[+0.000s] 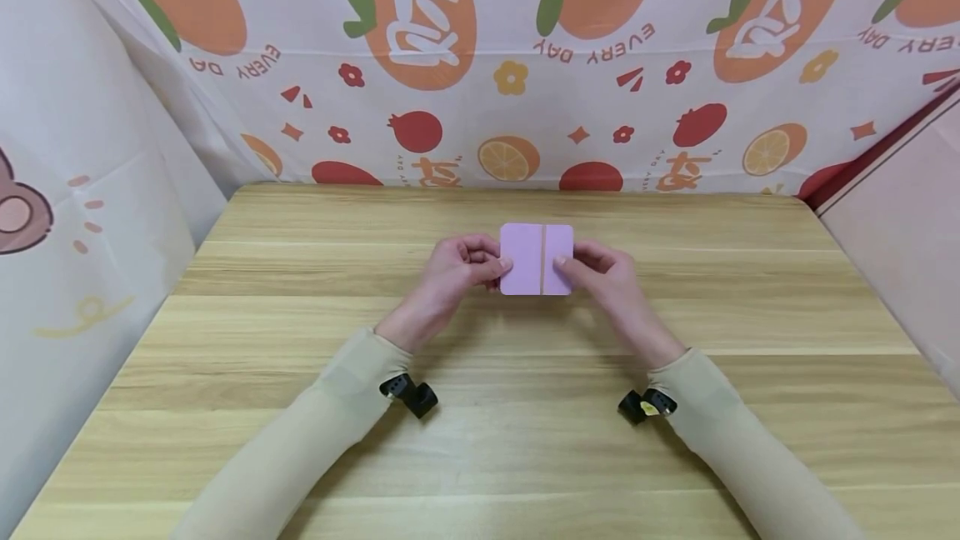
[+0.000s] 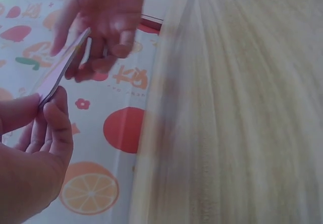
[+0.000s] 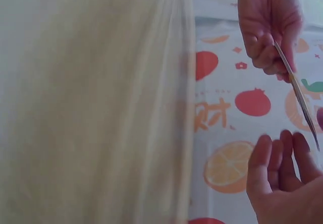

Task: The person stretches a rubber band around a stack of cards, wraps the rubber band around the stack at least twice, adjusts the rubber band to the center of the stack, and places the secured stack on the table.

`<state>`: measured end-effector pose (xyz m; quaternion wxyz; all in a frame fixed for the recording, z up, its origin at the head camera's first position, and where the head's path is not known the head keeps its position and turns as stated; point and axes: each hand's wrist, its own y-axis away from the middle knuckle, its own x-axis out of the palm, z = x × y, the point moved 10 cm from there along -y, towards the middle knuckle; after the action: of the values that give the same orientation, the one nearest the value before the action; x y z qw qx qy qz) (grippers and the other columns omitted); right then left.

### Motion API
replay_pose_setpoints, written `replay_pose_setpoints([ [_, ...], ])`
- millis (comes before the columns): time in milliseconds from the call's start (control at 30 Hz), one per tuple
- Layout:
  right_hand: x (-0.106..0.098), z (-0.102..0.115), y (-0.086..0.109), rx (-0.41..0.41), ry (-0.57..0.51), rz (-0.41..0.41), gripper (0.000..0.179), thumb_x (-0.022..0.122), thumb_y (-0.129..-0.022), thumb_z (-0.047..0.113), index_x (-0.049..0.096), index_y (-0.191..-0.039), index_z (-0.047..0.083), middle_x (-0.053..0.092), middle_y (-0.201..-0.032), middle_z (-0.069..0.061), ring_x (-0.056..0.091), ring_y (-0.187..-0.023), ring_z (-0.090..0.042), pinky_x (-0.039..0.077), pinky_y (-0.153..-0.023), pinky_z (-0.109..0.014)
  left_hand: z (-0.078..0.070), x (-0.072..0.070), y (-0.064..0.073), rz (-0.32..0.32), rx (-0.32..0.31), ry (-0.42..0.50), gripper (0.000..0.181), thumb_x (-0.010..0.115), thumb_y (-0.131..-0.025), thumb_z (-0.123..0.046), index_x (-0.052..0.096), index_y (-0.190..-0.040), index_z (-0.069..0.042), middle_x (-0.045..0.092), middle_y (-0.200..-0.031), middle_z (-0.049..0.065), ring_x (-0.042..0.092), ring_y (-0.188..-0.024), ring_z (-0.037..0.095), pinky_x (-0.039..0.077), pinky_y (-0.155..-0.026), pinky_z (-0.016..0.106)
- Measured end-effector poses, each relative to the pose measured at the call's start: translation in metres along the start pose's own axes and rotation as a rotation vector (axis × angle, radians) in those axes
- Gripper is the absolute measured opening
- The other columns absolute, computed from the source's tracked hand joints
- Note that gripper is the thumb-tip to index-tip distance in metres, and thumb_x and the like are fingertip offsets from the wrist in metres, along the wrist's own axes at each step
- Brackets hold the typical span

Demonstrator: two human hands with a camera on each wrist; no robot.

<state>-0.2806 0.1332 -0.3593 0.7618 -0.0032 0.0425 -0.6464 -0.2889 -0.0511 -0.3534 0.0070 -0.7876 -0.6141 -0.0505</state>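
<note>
A thin, small lilac notebook (image 1: 522,261) with rounded corners is held up above the table, a tan band (image 1: 542,261) running down its front right of the middle. My left hand (image 1: 455,269) pinches its left edge, thumb in front and fingers behind. That pinch shows in the left wrist view, where the notebook (image 2: 54,77) appears nearly edge-on. My right hand (image 1: 611,277) is at the right edge, thumb over the front beside the band. In the right wrist view, the fingers of my right hand (image 3: 287,183) are loosely extended, slightly apart from the notebook (image 3: 302,103).
Beneath the hands is a wood-grain table (image 1: 510,432). A white cloth with printed fruit (image 1: 465,123) hangs along its far edge, and pale cloth (image 1: 82,190) hangs at the left. A dark wrist camera (image 1: 410,394) is strapped to each sleeve.
</note>
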Motion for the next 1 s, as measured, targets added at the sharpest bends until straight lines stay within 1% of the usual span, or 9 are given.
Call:
replay_pose_setpoints([
  [67, -0.008, 0.007, 0.000, -0.054, 0.006, -0.047, 0.036, 0.068, -0.093, 0.019, 0.063, -0.122, -0.003, 0.065, -0.110, -0.008, 0.059, -0.097, -0.018, 0.053, -0.078, -0.026, 0.002, 0.004, 0.000, 0.026, -0.009, -0.006, 0.007, 0.067, -0.088, 0.004, 0.061, -0.088, 0.000, 0.064, -0.074, 0.005, 0.057, -0.063, 0.015, 0.049, -0.062, 0.029],
  [167, -0.013, 0.016, 0.000, -0.108, 0.023, -0.074, 0.035, 0.069, -0.094, 0.021, 0.064, -0.120, 0.000, 0.065, -0.111, -0.009, 0.057, -0.098, -0.020, 0.052, -0.078, -0.025, 0.004, 0.008, 0.000, 0.055, -0.013, -0.015, 0.008, 0.067, -0.088, 0.005, 0.061, -0.087, 0.001, 0.063, -0.072, 0.005, 0.056, -0.063, 0.014, 0.048, -0.063, 0.029],
  [267, -0.014, 0.020, 0.001, -0.136, 0.045, -0.087, 0.031, 0.070, -0.093, 0.024, 0.067, -0.115, 0.003, 0.065, -0.110, -0.009, 0.056, -0.098, -0.022, 0.050, -0.079, -0.024, 0.007, 0.012, 0.000, 0.082, -0.013, -0.033, 0.009, 0.068, -0.087, 0.005, 0.061, -0.086, 0.000, 0.062, -0.070, 0.004, 0.055, -0.061, 0.014, 0.048, -0.063, 0.029],
  [367, -0.015, 0.021, 0.001, -0.154, 0.080, -0.096, 0.027, 0.070, -0.093, 0.025, 0.070, -0.108, 0.003, 0.066, -0.105, -0.008, 0.055, -0.096, -0.021, 0.048, -0.076, -0.024, 0.010, 0.016, 0.001, 0.108, -0.016, -0.062, 0.008, 0.069, -0.087, 0.005, 0.062, -0.086, 0.000, 0.063, -0.071, 0.004, 0.055, -0.061, 0.015, 0.048, -0.064, 0.030],
  [500, -0.016, 0.021, 0.002, -0.147, 0.111, -0.103, 0.024, 0.071, -0.092, 0.024, 0.071, -0.103, 0.003, 0.066, -0.099, -0.006, 0.054, -0.092, -0.020, 0.047, -0.069, -0.024, 0.010, 0.020, 0.003, 0.134, -0.013, -0.106, 0.007, 0.069, -0.086, 0.004, 0.064, -0.087, 0.000, 0.064, -0.071, 0.006, 0.056, -0.060, 0.016, 0.049, -0.064, 0.034],
  [633, -0.015, 0.020, 0.002, -0.136, 0.110, -0.096, 0.023, 0.072, -0.091, 0.020, 0.072, -0.103, 0.000, 0.067, -0.096, -0.003, 0.054, -0.089, -0.018, 0.046, -0.067, -0.023, 0.011, 0.023, 0.004, 0.150, -0.011, -0.128, 0.006, 0.070, -0.086, 0.003, 0.065, -0.086, 0.002, 0.065, -0.069, 0.006, 0.056, -0.059, 0.016, 0.049, -0.063, 0.036],
  [733, -0.015, 0.019, 0.002, -0.125, 0.106, -0.094, 0.024, 0.073, -0.090, 0.019, 0.072, -0.104, -0.001, 0.068, -0.095, -0.002, 0.055, -0.087, -0.017, 0.046, -0.067, -0.023, 0.012, 0.025, 0.004, 0.158, -0.019, -0.125, 0.006, 0.070, -0.086, 0.004, 0.064, -0.085, 0.002, 0.065, -0.068, 0.006, 0.056, -0.058, 0.016, 0.050, -0.063, 0.036],
  [1000, -0.016, 0.016, 0.001, -0.105, 0.124, -0.080, 0.028, 0.073, -0.090, 0.024, 0.072, -0.103, -0.001, 0.068, -0.096, -0.004, 0.056, -0.087, -0.017, 0.048, -0.068, -0.023, 0.013, 0.026, 0.005, 0.170, -0.041, -0.145, 0.008, 0.070, -0.086, 0.003, 0.063, -0.083, 0.002, 0.065, -0.069, 0.009, 0.057, -0.058, 0.017, 0.052, -0.067, 0.046],
])
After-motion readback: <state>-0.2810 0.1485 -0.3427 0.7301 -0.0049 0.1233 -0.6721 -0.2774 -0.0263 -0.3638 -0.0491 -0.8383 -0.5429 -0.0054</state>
